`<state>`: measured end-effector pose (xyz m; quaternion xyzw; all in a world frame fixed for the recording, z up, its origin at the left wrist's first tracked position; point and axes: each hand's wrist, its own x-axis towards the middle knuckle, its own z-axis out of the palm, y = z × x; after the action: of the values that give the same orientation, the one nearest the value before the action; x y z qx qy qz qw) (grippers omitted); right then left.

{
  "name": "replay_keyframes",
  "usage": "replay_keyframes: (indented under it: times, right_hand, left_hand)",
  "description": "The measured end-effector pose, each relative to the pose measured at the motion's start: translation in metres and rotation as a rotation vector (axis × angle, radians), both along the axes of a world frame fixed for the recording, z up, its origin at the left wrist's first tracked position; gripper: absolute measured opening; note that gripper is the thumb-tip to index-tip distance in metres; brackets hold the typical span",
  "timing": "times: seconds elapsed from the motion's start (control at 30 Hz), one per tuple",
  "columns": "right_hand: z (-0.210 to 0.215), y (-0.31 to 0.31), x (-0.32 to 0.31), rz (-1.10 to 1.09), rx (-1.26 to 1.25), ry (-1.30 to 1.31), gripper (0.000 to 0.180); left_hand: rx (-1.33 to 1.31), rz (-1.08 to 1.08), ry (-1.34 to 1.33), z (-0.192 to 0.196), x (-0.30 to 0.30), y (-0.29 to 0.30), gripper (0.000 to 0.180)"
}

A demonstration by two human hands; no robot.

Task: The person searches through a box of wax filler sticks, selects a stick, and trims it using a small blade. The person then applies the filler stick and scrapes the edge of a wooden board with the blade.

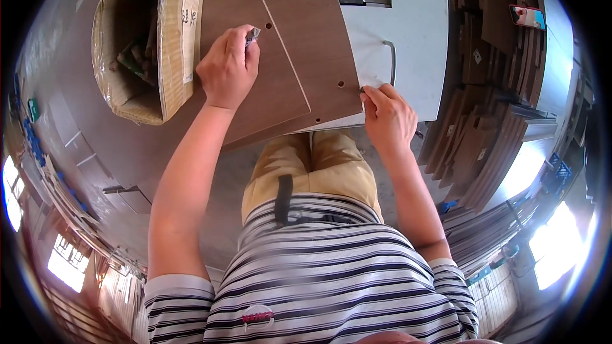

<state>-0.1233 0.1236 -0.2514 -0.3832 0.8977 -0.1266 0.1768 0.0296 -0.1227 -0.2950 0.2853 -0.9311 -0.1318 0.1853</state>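
My left hand (pixel 228 70) is closed in a fist above a brown board (pixel 322 32). A small grey, shiny bunch (pixel 252 35) sticks out between thumb and forefinger; its kind is unclear. Beside that fist, a round hole (pixel 268 26) shows in the board. My right hand (pixel 392 118) is off the board's right edge, thumb and forefinger pinched on a tiny dark piece (pixel 363 90). Close to this pinch is another hole (pixel 341 84) near the board's edge. What else the curled fingers cover is hidden.
An open cardboard box (pixel 175 44) with mixed pieces inside stands left of my left hand. Under the board lies a white surface (pixel 408 19) with a metal handle (pixel 393 60) and a black bar (pixel 364 0). Stacked brown panels (pixel 468 146) and a phone (pixel 528 17) are at right.
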Motion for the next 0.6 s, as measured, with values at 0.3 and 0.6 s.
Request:
replay_keyframes:
  times: [0.3, 0.6]
  right_hand:
    - [0.0015, 0.0020, 0.0030, -0.039, -0.061, 0.032, 0.009]
    - [-0.0043, 0.0045, 0.0025, -0.026, -0.077, -0.020, 0.008]
  left_hand:
    - [-0.020, -0.003, 0.026, -0.0006, -0.0014, -0.0009, 0.015]
    - [0.003, 0.005, 0.006, 0.0025, -0.0011, 0.0006, 0.014]
